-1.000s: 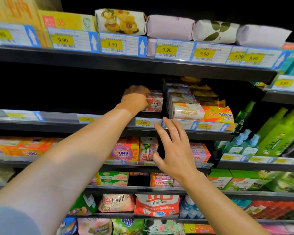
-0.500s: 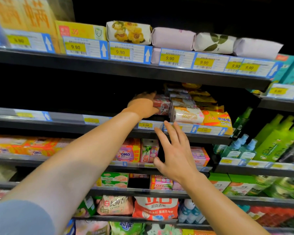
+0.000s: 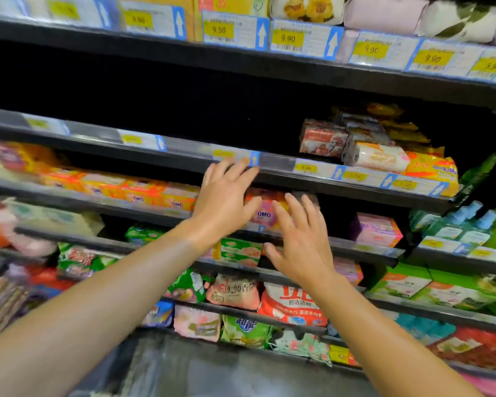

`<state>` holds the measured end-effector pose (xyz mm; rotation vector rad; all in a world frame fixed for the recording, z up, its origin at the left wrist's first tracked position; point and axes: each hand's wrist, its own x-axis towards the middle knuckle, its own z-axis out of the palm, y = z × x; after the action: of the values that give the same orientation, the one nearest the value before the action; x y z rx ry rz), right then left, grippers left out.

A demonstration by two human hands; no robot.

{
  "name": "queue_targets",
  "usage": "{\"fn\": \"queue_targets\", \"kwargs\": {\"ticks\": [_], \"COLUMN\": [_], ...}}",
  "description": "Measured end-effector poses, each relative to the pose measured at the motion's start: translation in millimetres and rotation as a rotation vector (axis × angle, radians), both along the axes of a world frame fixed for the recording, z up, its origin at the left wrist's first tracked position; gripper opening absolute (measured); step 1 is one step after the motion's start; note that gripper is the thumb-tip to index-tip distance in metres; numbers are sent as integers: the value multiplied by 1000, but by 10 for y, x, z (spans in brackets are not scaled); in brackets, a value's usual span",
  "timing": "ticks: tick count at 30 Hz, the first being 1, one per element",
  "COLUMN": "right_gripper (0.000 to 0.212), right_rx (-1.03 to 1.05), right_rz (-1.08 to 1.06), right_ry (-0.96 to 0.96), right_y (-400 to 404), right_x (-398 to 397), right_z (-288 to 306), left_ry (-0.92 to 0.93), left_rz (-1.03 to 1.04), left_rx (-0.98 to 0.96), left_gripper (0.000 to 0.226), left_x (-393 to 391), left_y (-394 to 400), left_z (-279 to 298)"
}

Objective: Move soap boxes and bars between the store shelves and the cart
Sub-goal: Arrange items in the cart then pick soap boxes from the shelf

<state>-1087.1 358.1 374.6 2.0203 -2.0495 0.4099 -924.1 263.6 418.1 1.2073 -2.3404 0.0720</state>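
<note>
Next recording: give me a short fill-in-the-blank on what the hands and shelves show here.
1. Both hands, left hand and right hand, hold ____.
2. The yellow price tags on the top shelf read ____.
3. The red-and-white soap box sits on the shelf ____ the hands.

Missing: nothing; 9.90; above

We see dark, matt metal shelves point(image 3: 241, 67) edged with glossy clear plastic price strips point(image 3: 307, 38) holding paper labels. The red soap box point(image 3: 322, 138) looks like smooth printed card, the bar beside it point(image 3: 380, 157) sits in shiny film, and the pale pink packs point(image 3: 384, 14) above look like soft matt paper.
</note>
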Motion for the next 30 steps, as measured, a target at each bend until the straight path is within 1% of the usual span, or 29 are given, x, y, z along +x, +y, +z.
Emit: {"fn": "queue_targets", "kwargs": {"ticks": [5, 7, 10, 13, 17, 20, 23, 26, 30], "right_gripper": [81, 81, 81, 80, 83, 85, 85, 84, 82], "right_rx": [103, 189, 239, 316, 370, 480, 531, 580, 561], "right_rz": [72, 108, 190, 267, 387, 471, 561, 634, 734], "right_ry": [-39, -49, -56, -83, -63, -31, -24, -36, -15], "right_y": [78, 133, 258, 436, 593, 669, 658, 570, 288], "right_x": [783, 1225, 1952, 2743, 3702, 4316, 4881, 5397, 6025], "right_z": [-340, -502, -709, -881, -1101, -1211, -1282, -1346, -1474], "left_ry": [-80, -114, -96, -193, -238, -229, -197, -149, -113], "left_rz": [104, 159, 223, 332, 430, 512, 616, 667, 738], "left_rx": [197, 278, 327, 418, 489, 521, 536, 555, 531], "left_gripper": [65, 65, 65, 66, 69, 69, 68, 66, 63], "left_x": [979, 1478, 2306, 3127, 4138, 4785, 5338, 5832, 6437], "left_y": [321, 517, 877, 1255, 1705, 2001, 2212, 2301, 2163], "left_z": [-621, -879, -1237, -1497, -1690, -1824, -1901, -1946, -2012]}}
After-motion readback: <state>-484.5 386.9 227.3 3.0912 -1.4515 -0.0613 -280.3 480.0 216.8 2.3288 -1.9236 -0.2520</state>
